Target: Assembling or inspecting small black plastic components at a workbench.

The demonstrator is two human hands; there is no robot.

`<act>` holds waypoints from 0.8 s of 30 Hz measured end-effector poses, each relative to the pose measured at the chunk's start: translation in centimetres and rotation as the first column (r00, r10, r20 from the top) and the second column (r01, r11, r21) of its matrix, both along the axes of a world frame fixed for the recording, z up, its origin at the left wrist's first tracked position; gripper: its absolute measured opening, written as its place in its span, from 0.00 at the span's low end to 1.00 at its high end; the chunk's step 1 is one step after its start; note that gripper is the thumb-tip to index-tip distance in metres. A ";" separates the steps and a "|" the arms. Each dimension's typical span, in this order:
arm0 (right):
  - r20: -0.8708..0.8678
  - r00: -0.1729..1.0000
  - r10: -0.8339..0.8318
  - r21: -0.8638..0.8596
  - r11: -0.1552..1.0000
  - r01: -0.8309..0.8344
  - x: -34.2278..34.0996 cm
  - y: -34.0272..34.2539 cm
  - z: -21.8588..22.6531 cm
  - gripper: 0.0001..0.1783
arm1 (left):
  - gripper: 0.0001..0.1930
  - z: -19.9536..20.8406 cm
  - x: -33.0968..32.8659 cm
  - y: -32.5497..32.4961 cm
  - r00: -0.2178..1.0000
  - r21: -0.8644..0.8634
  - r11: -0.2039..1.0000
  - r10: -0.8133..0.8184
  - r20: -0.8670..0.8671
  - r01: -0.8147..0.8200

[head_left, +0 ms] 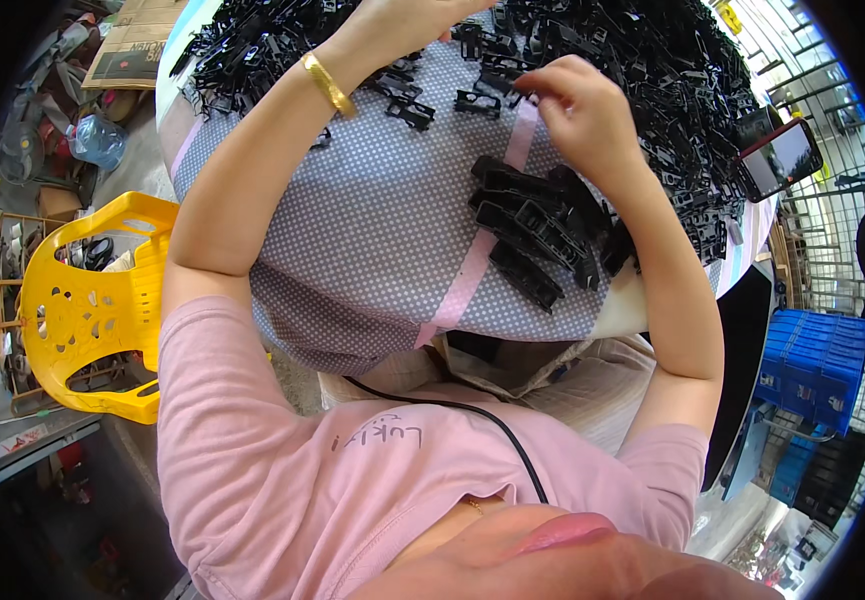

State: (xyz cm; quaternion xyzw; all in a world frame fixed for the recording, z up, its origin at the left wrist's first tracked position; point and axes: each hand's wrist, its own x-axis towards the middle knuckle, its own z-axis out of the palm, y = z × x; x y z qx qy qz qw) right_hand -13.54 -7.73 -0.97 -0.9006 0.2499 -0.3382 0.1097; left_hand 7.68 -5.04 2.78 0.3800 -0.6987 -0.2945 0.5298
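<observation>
Black plastic parts [652,70] lay in a big loose heap across the top of the frame, upper left round to the right, on the cloth-covered counter [352,200]. A smaller cluster [537,225] sat right of centre, pieces roughly side by side; a few single parts [477,103] lay at upper centre. Progress, judged from layout only: cluster probably the share dealt with, heap the bulk left; couldn't confirm any piece as finished. Right hand [584,110], upper centre-right, had thumb and fingertips drawn narrow by one part's end; couldn't tell hold from touch. Left hand [442,15] ran off the top edge; grasp couldn't be told. Further out: pink strip [464,285] at centre, phone [780,160] upper right, yellow chair [42,335] left, blue crates [814,365] right.
</observation>
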 end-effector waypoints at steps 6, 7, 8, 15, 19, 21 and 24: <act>0.021 0.997 -0.068 0.144 0.988 0.065 -1.5 0.0 1.4 0.09 | 0.13 0.2 -2.4 1.4 0.984 0.397 0.902 0.131 0.120 -0.169; -0.189 0.972 -0.140 -0.047 0.990 0.133 -1.8 0.0 1.5 0.09 | 0.13 0.1 -2.4 1.4 0.987 0.392 0.906 0.149 0.062 -0.162; -0.189 0.971 -0.144 -0.046 0.989 0.137 -2.0 0.0 1.7 0.09 | 0.13 0.1 -2.4 1.4 0.986 0.386 0.909 0.166 0.004 -0.155; 0.008 0.987 -0.158 0.565 0.815 0.126 -3.2 -1.7 2.5 0.12 | 0.13 -0.8 -2.8 1.5 0.993 0.465 0.885 0.063 -0.095 -0.012; 0.363 0.912 -0.190 0.748 0.643 -0.164 -3.1 -1.5 3.0 0.12 | 0.15 -2.9 -2.7 1.1 0.985 0.432 0.902 0.083 -0.149 -0.011; 0.393 0.892 -0.223 0.748 0.642 -0.168 -3.1 -1.6 2.4 0.11 | 0.15 -2.6 -3.3 1.4 0.977 0.445 0.895 0.072 -0.201 0.025; 0.417 0.874 -0.248 0.755 0.630 -0.181 -2.5 -0.6 2.5 0.11 | 0.15 -2.3 -4.4 2.1 0.939 0.441 0.892 0.059 -0.338 0.103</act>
